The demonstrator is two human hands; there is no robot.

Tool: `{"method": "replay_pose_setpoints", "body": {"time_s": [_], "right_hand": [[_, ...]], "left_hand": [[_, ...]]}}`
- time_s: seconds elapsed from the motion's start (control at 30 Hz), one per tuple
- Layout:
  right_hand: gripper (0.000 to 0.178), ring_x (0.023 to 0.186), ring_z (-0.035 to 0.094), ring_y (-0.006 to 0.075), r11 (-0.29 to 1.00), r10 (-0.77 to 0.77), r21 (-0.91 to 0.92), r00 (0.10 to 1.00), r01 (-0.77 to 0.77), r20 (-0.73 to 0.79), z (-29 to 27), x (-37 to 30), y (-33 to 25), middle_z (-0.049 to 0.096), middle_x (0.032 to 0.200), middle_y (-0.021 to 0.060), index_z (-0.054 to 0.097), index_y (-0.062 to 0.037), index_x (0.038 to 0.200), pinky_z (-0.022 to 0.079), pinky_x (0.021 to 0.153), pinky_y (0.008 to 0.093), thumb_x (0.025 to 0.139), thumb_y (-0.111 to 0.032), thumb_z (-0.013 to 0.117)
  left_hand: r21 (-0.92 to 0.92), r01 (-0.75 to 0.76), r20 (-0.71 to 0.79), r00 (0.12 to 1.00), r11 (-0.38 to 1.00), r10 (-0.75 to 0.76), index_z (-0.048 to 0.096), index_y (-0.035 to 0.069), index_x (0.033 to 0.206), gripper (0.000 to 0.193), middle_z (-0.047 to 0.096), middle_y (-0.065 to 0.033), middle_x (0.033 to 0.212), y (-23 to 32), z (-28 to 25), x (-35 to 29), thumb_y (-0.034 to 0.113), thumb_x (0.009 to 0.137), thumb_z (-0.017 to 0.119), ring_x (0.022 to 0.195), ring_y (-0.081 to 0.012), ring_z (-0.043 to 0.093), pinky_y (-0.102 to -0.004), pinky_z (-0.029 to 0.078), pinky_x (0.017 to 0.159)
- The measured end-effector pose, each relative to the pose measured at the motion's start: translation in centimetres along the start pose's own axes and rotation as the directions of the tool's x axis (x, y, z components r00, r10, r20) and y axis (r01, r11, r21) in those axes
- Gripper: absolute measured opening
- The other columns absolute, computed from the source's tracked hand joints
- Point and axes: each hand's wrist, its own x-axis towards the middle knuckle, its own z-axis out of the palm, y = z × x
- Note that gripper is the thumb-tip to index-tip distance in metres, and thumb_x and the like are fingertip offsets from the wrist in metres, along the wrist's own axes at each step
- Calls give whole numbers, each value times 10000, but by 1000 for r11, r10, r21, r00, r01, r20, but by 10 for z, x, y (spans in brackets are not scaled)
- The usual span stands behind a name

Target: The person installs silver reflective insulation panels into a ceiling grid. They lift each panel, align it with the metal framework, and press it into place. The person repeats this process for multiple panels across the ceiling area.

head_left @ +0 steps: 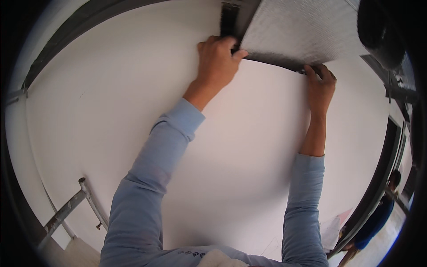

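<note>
Both arms, in light blue sleeves, reach up along a white wall [249,133]. At the top a boxy silvery-faced duct or panel [298,26] meets the wall, with a dark strip [271,59] along its lower edge. My left hand [216,62] is closed at the strip's left corner, below a black upright piece [229,20]; its thumb points right and the other fingertips are partly hidden. At the strip's right end, my right hand [321,89] has its fingers bent and pressed onto the dark edge. Motion slightly blurs both hands.
A grey tubular metal frame [66,209] stands at the lower left. Another person [378,218] in dark blue is at the lower right, beyond a dark door frame [382,164]. A thick black rounded object [378,33] hangs at the upper right.
</note>
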Motion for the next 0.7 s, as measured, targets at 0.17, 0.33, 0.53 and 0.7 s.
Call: {"method": "replay_pose_setpoints", "body": {"time_s": [0.17,0.33,0.53,0.7], "right_hand": [[305,1244,541,313,998,25,54,999,-27,32,0,3,5,715,1146,133,783,-79,1041,510,990,431,834,-298,830],[297,1260,526,302,998,20,58,999,-21,26,-1,2,2,726,1100,113,792,-98,1030,476,1027,445,848,-333,809],[373,1047,656,310,997,-45,67,995,40,86,-5,4,10,717,1097,166,769,-18,1059,512,954,424,857,-330,805],[324,1217,534,307,996,-84,15,996,84,36,-2,4,12,758,1072,71,766,-92,1101,377,1065,504,874,-323,776]], "left_hand": [[-112,82,46,996,990,-77,721,27,883,229,730,-129,814,0,4,1,216,820,834,860,-321,662,-469,452,854],[-67,63,0,998,996,-63,720,23,875,228,729,-145,831,2,8,3,214,821,833,852,-324,670,-467,495,798],[-1,1,-4,1000,1000,-1,702,6,926,293,714,-166,840,2,7,4,248,828,837,831,-362,681,-470,533,759],[-259,67,-37,996,964,-79,639,23,1028,262,751,-141,997,-2,-5,0,-16,770,660,1022,-323,707,-421,546,916]]}}
